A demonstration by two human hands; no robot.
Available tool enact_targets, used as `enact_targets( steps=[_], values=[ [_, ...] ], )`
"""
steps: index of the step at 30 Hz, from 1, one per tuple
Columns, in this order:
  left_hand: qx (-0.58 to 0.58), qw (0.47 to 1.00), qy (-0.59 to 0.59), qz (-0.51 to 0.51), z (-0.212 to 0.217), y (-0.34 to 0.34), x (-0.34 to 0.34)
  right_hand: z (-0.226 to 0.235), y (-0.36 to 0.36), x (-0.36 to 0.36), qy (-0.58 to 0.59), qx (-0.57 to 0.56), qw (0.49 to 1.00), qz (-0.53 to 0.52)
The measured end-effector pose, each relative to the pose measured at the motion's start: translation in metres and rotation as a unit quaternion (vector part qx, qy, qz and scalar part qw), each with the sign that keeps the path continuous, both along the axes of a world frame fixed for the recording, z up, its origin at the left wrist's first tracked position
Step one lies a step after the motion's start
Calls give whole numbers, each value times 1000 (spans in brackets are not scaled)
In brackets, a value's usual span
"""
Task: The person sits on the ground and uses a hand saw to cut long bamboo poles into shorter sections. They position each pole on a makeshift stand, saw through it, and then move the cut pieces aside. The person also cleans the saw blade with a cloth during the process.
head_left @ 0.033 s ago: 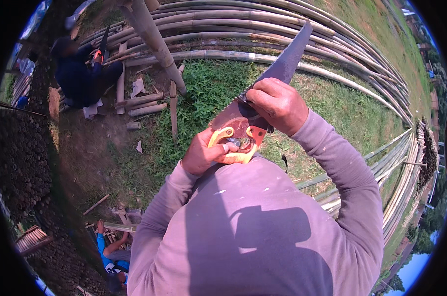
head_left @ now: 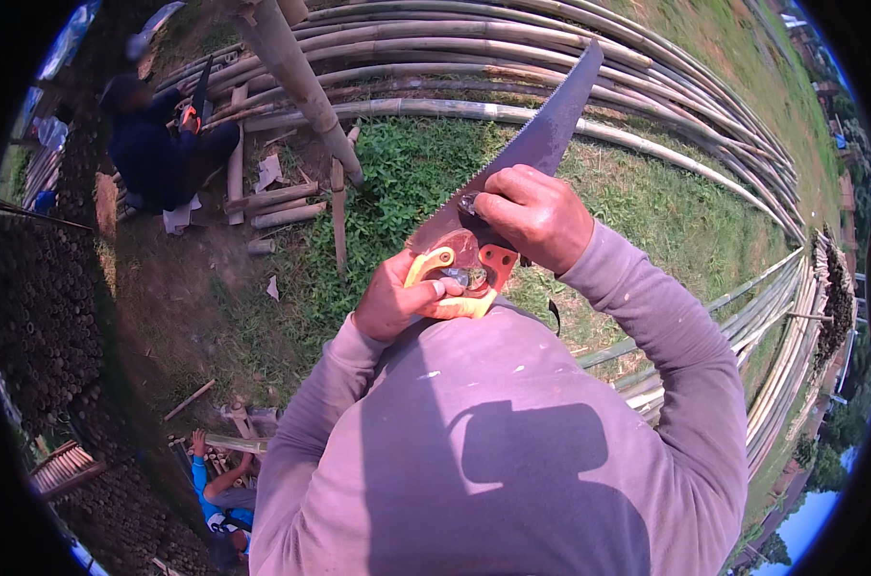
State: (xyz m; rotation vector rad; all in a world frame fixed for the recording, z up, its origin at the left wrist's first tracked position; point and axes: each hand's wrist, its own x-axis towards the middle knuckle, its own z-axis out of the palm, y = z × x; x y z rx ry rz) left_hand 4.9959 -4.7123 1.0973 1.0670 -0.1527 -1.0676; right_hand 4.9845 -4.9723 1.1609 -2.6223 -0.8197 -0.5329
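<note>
A hand saw (head_left: 549, 120) with a dark, tapering blade and a yellow-and-orange handle is held in front of my chest. Its tip points up and to the right, and its teeth face the upper left. My left hand (head_left: 392, 300) is closed around the handle, thumb through the opening. Over the blade near the handle, my right hand (head_left: 536, 216) is closed in a pinch at the toothed edge. A small dark, partly shiny piece (head_left: 469, 203) shows at its fingertips; most of it is hidden, so I cannot tell its kind.
Long bamboo poles (head_left: 407, 108) lie across the far side, with more poles (head_left: 772, 326) at right. A thick bamboo post (head_left: 301, 82) stands upper left. One person (head_left: 167, 144) holds another saw (head_left: 200, 96); another person in blue (head_left: 215, 490) is lower left. Stacked bamboo (head_left: 42, 307) lines the left.
My right hand has slid slightly down and left along the blade, nearer the handle. The blade has tilted a little; my left hand keeps its grip.
</note>
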Motion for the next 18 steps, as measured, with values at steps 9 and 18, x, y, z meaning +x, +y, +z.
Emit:
enact_targets(
  steps=[9,18],
  values=[
    [0,1000,14,18,-16,3,-4,8,-37,-16,32,52,997,-45],
    [-14,1000,9,15,-29,4,1,-2,-62,-7,-23,22,994,-109]
  ],
)
